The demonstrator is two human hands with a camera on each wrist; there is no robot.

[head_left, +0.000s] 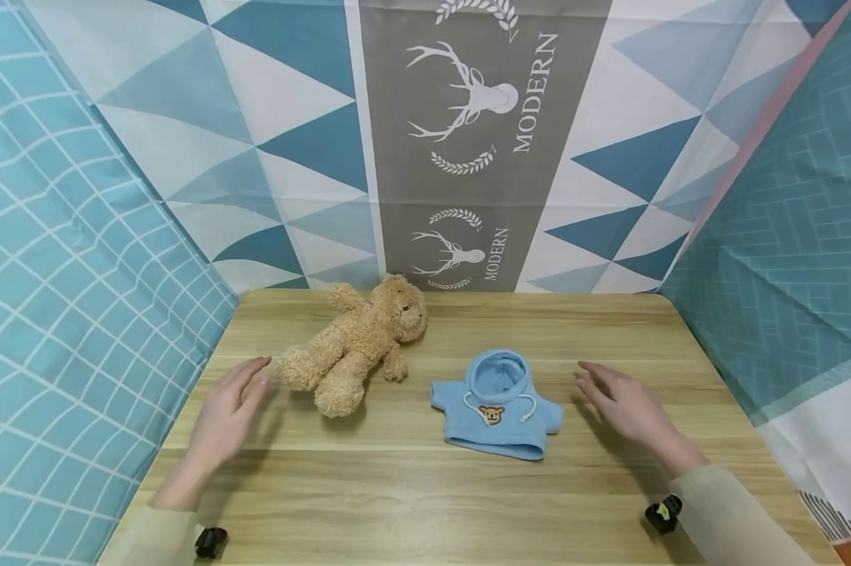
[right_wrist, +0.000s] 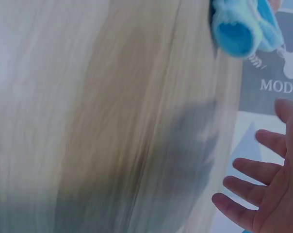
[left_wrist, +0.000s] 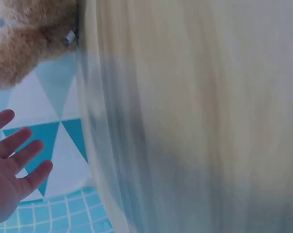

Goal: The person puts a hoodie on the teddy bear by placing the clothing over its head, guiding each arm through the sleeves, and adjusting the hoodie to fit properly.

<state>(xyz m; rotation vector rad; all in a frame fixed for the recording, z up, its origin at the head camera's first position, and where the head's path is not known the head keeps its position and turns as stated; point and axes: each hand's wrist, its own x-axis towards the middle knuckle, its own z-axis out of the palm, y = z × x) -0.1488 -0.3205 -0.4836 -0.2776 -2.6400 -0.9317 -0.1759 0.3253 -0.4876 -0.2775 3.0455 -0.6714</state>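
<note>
A tan plush teddy bear (head_left: 357, 338) lies on its back on the wooden table, head toward the back and legs toward my left hand (head_left: 225, 413). That hand hovers just left of the bear's feet, fingers spread and holding nothing. Right of the bear a small light blue doll hoodie (head_left: 496, 409) lies flat, its hood at the top, with white drawstrings and a bear-face patch. My right hand (head_left: 630, 409) is held to the right of the hoodie's sleeve, fingers apart and nothing in them. In the right wrist view the hoodie's sleeve opening (right_wrist: 236, 39) shows at the top.
The wooden table (head_left: 397, 503) ends at a patterned cloth backdrop (head_left: 453, 118) behind the bear. A blue grid cloth (head_left: 78, 275) hangs on the left side, and a teal cloth (head_left: 786, 259) on the right. Each wrist carries a small black device.
</note>
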